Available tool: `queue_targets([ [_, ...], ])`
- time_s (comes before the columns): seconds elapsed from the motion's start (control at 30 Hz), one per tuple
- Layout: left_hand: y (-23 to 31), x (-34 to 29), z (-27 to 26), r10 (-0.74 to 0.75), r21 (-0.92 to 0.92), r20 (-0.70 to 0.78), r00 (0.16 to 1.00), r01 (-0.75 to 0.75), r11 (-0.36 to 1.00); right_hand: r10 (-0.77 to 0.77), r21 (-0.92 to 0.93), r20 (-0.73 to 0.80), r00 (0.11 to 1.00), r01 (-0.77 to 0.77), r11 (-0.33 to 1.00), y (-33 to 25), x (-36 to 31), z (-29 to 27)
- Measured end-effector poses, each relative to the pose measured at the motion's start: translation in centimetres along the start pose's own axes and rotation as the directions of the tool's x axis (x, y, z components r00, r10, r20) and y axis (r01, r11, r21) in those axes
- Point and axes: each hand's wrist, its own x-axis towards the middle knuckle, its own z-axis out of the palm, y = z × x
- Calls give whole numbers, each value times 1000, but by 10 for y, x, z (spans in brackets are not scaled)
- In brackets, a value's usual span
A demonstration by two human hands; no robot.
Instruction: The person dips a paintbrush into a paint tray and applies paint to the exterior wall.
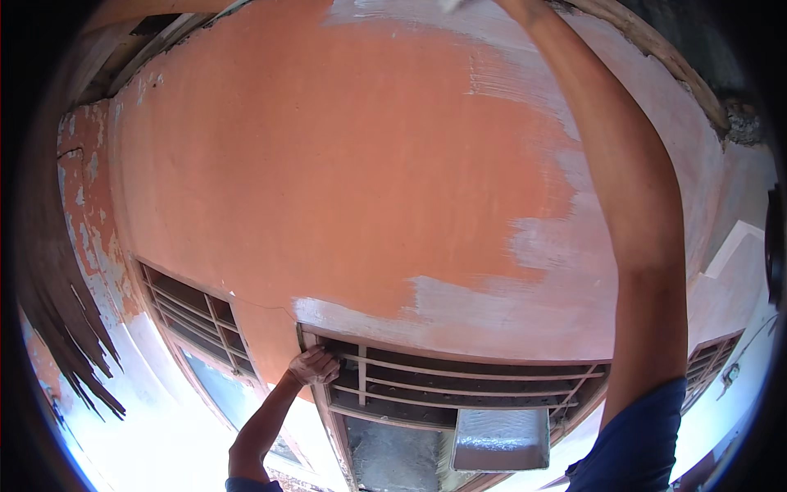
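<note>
My left hand [316, 366] is closed around the upper corner of a wooden window frame [332, 439], its fingers curled over the edge beside the slatted vent. My right arm [635, 197] stretches up along the wall, and only the base of my right hand [516, 5] shows at the top edge; its fingers are cut off. Just left of it a blurred whitish thing [451, 5] peeks in, too little of it to name. The orange wall [344, 164] carries streaky pale paint [467, 307] along its top, right and lower parts.
A paint tray [500, 443] with wet whitish paint stands below the vent bars [475, 373]. Another barred vent [197, 316] sits at left. Splintered dark wooden strips [74, 328] hang at far left. Wooden roof beams [656, 45] edge the top, and peeling paint [90, 205] covers the left wall.
</note>
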Motion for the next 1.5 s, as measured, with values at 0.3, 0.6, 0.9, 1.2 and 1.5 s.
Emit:
queue_targets([
  [0.3, 1, -1, 3, -6, 17, -17, 1000, 6, 1000, -55, -16, -117, 992, 54, 998, 22, -5, -50],
  [0.6, 3, -5, 9, -24, -3, -32, 999, 24, 1000, -152, -82, -48, 987, 148, 986, 84, 3, -71],
  [0.9, 5, -9, 14, -17, -24, -21, 1000, 17, 1000, -399, -623, 91, 913, 365, 692, 115, 6, -132],
  [1.2, 5, -3, 12, -23, -80, 3, 1000, 23, 996, -397, -39, 109, 911, 403, 914, 72, -20, -63],
  [1.5, 6, -1, 10, -28, -56, 3, 1000, 28, 998, -361, -592, -53, 931, 262, 762, 204, 43, -203],
])
